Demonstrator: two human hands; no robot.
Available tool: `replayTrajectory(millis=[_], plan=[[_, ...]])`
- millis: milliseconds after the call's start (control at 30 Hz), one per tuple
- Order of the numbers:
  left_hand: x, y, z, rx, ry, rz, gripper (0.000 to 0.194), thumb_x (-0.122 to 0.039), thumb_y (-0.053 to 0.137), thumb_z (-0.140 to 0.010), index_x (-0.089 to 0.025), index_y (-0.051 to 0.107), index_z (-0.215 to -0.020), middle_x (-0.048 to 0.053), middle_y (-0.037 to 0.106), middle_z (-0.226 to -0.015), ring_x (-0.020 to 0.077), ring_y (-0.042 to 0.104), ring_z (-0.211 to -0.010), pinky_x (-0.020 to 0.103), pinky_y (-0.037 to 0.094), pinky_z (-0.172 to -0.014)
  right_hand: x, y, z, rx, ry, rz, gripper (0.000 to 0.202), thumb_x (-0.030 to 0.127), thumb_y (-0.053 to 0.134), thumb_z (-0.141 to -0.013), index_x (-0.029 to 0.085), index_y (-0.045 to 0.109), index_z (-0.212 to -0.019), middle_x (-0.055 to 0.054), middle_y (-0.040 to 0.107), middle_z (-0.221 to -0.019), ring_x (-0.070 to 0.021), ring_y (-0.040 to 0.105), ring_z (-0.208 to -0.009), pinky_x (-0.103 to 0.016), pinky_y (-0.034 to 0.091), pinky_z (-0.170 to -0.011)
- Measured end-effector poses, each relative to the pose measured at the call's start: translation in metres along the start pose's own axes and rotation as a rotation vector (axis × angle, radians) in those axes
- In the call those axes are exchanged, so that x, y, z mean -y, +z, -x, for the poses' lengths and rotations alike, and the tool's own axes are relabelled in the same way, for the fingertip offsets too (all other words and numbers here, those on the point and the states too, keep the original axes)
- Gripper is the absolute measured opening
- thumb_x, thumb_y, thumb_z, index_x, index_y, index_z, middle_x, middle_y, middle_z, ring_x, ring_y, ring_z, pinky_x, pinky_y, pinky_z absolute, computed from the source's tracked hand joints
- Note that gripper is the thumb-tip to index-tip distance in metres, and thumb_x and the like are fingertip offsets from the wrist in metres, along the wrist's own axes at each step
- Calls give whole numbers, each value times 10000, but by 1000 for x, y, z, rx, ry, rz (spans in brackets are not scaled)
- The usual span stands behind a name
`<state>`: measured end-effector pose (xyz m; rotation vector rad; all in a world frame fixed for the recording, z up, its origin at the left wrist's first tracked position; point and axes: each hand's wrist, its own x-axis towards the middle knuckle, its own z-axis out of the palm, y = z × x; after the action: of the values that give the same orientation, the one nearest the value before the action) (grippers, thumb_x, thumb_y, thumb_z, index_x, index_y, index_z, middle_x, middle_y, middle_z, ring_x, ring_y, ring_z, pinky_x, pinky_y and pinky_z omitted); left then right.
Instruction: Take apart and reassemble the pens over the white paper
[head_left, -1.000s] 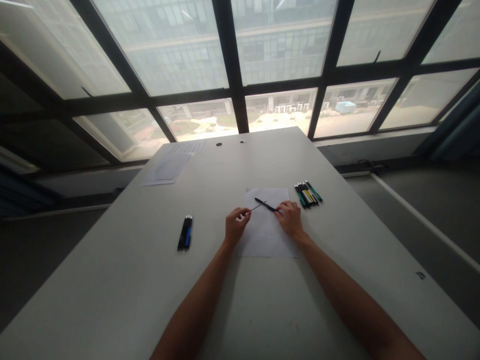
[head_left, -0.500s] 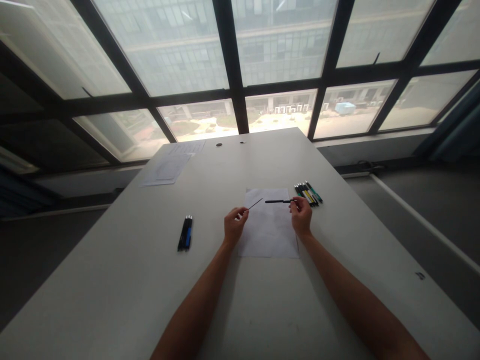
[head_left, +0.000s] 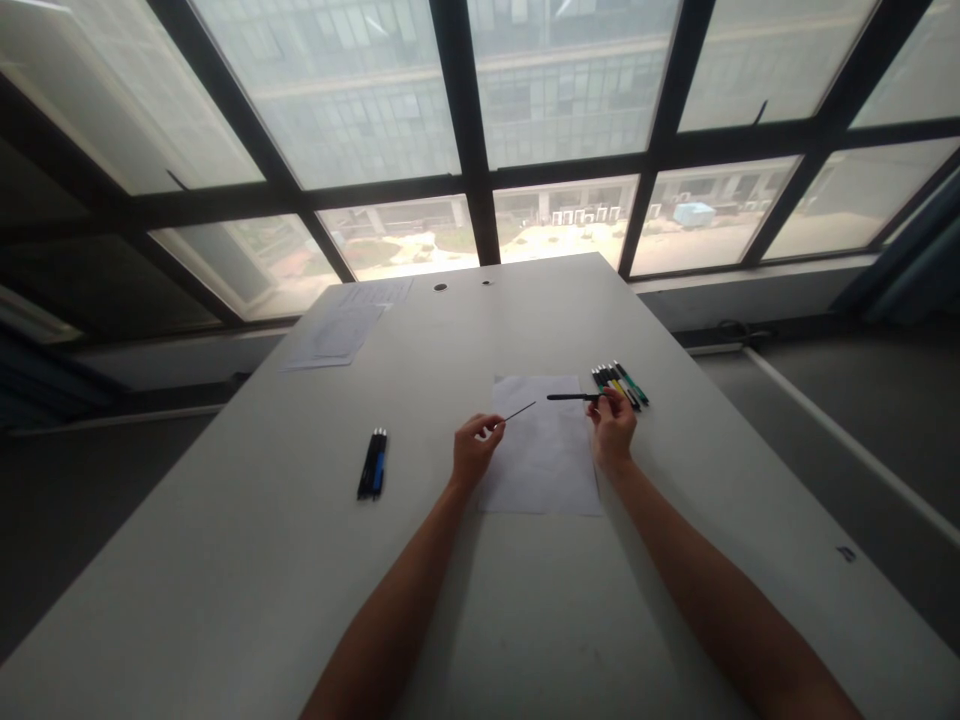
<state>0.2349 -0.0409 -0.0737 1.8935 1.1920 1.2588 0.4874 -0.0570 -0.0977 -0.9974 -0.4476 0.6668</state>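
My left hand (head_left: 476, 450) pinches a thin dark pen refill (head_left: 521, 410) that points up and to the right over the paper. In my right hand (head_left: 613, 432), closed fingers grip a black pen (head_left: 568, 397), held nearly level with its free end toward the left. A gap lies between the refill's tip and the pen. Under both hands a white sheet of paper (head_left: 540, 470) lies on the table. Just beyond my right hand is a row of several pens (head_left: 631, 383), some with green or yellow parts.
Several black and blue pens (head_left: 372, 465) lie side by side left of my left arm. Papers (head_left: 334, 335) rest at the white table's (head_left: 262, 560) far left. A small dark piece (head_left: 846, 554) sits near the right edge. Large windows (head_left: 562, 90) stand behind the table.
My right hand has shifted a little to the right with the black pen. My left hand, with the refill, has moved slightly right too. The gap between them has widened a little.
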Motion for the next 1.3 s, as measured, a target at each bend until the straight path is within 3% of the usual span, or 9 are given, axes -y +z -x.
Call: replayTrajectory(millis=[567,800,1300], plan=[[-10,1,0,8,43,-41,121,-298,657,-837,-203,732,-829,16,657,-750,139,574,-708,257,428,-632,-2,1,1,45,-31,37,355,400,677,-761,205,580,-1041,51,559,-720,-88,543,-558,-247,477,-574],[-8,5,2,49,127,-94,93,-265,658,-837,-218,737,-851,34,669,-788,162,589,-764,274,452,-658,0,2,5,123,-75,91,352,387,649,-796,203,583,-1089,50,539,-720,-92,519,-561,-241,454,-561],[-8,7,2,61,152,-95,92,-253,653,-844,-217,736,-862,38,669,-783,164,593,-767,280,462,-659,6,8,21,312,-103,185,313,380,649,-835,179,596,-1070,35,568,-686,-120,552,-599,-261,468,-610]])
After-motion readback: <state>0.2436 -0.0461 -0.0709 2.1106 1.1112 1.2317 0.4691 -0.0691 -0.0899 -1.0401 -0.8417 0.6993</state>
